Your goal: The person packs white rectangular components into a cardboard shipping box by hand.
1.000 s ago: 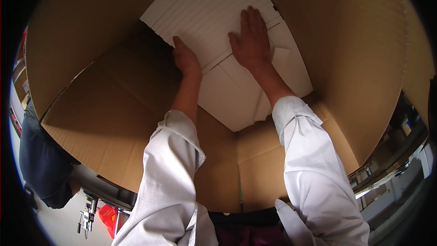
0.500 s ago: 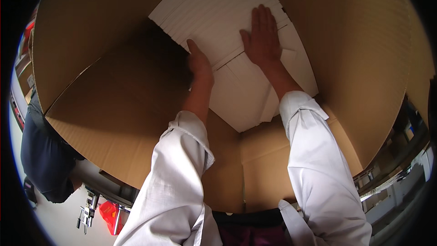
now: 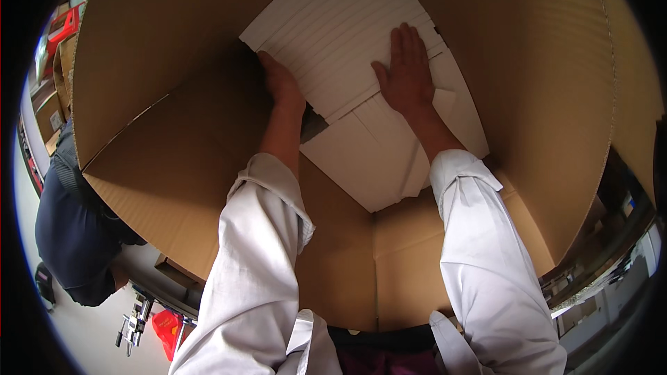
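Both my arms reach down into a large brown cardboard box (image 3: 160, 167). Inside it, flat white cardboard pieces (image 3: 333, 42) stand packed in a row, their edges forming a ridged surface. More white sheets (image 3: 375, 149) lie flat at the near end of the row. My right hand (image 3: 408, 73) lies flat on the white pieces, close to the right wall, with its fingers stretched out. My left hand (image 3: 283, 83) presses against the row's left edge, thumb uppermost; its other fingers are mostly hidden in shadow. Neither hand visibly grips anything.
Tall walls of the box rise on both sides of my arms. Beyond the left wall stands a person in dark shorts (image 3: 73, 229). Metal clamp-like hardware (image 3: 135, 323) and a red object (image 3: 167, 330) are at the lower left. Shelving (image 3: 611, 257) shows at the right.
My left hand has slid away from me and leftward along the row's edge, uncovering a dark gap beside the near sheets. My right hand stays flat on the pieces. The view has shifted slightly.
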`<action>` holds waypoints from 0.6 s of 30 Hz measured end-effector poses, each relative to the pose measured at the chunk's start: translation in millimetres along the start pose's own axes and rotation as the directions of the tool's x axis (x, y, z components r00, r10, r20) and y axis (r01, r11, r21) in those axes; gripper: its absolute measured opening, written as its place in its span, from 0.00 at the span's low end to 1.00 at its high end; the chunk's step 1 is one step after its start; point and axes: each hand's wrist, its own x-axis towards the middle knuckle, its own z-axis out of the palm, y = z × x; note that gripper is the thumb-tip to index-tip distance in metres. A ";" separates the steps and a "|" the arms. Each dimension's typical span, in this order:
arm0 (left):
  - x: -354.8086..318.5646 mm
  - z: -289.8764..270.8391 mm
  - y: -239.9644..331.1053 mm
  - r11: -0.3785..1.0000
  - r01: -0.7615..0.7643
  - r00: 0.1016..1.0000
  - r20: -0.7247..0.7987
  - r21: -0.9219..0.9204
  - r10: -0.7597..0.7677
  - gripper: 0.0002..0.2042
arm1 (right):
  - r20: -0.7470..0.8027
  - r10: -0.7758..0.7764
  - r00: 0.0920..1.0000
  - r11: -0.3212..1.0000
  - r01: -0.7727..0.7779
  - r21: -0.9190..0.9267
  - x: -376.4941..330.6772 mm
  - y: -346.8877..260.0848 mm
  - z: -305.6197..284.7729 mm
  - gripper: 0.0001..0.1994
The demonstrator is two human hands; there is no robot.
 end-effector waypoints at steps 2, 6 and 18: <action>-0.6 -1.3 3.3 0.999 0.022 0.998 -0.059 0.036 -0.020 0.39 | 0.000 -0.013 1.000 1.000 0.013 0.004 1.3 -3.9 0.9 0.38; -1.4 -1.2 5.1 0.999 -0.021 1.000 -0.013 0.025 0.021 0.38 | 0.002 -0.002 1.000 0.999 0.002 -0.041 0.7 -5.1 -1.2 0.38; 14.1 3.4 19.0 0.997 -0.078 0.997 0.015 -0.001 0.078 0.37 | -0.007 -0.014 1.000 0.999 0.014 -0.033 1.5 -2.3 -4.0 0.38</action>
